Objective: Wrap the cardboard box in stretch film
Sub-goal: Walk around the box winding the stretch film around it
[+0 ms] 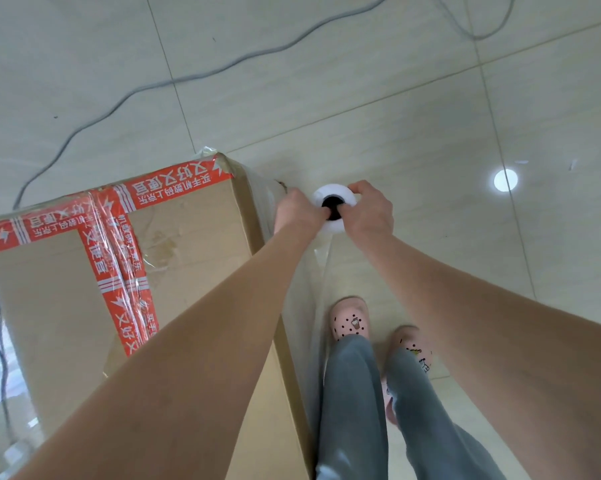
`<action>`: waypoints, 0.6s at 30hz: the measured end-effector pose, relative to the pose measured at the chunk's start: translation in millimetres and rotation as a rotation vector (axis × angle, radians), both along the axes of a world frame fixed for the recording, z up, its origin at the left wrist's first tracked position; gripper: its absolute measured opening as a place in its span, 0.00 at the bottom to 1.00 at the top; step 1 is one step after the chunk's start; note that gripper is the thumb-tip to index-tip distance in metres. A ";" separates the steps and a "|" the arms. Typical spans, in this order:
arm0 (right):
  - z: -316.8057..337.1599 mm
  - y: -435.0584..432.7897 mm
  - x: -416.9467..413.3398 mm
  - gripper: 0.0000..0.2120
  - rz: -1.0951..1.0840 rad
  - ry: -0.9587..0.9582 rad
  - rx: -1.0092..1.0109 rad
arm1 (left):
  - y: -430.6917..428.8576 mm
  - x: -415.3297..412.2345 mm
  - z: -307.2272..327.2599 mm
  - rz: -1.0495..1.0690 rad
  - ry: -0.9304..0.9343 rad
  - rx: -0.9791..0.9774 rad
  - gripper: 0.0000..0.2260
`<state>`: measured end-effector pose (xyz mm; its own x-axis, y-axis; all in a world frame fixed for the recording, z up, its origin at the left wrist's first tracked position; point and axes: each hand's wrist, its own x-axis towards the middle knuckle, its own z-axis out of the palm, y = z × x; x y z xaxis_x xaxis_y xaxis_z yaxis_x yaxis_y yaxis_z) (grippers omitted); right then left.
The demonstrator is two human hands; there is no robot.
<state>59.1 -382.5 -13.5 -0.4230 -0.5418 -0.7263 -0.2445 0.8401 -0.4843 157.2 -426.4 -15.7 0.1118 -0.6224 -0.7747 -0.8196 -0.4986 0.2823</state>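
A: Box position?
B: The cardboard box [49, 306] stands on the tiled floor [413, 81], left of frame. Red tape [119, 237] crosses its top.
A: Hands?
B: Both are on the stretch film roll [333, 192], seen end-on, just off the box's far right corner. The left hand [300, 211] and right hand [370, 211] each grip its rim, with digits at the dark core.
A: Film?
B: The clear film [321, 271] runs from the roll along the box's right side. A grey cable [136, 95] lies beyond.
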 end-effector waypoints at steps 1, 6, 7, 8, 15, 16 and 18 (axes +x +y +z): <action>-0.3 -0.1 -1.0 0.12 -0.007 0.000 -0.006 | -1.1 -1.4 1.0 -0.050 -0.002 0.001 0.19; -1.7 -3.3 0.3 0.12 0.000 -0.032 -0.008 | -7.3 -5.8 3.3 -0.334 -0.076 -0.084 0.18; -2.1 -4.9 0.9 0.12 0.006 -0.039 -0.009 | -8.9 -6.8 4.3 -0.390 -0.096 -0.118 0.18; -2.8 -6.4 1.7 0.11 0.012 -0.047 -0.011 | -10.6 -7.6 4.8 -0.445 -0.115 -0.148 0.18; -1.7 -29.1 -2.7 0.15 0.200 -0.024 0.055 | -35.8 -14.1 8.2 -0.665 -0.161 -0.242 0.10; 0.0 -34.6 -4.8 0.16 0.268 0.004 0.047 | -38.1 -14.2 7.9 -0.632 -0.160 -0.239 0.09; 3.1 -44.4 -8.4 0.18 0.366 0.046 0.004 | -41.9 -12.8 7.6 -0.474 -0.148 -0.213 0.07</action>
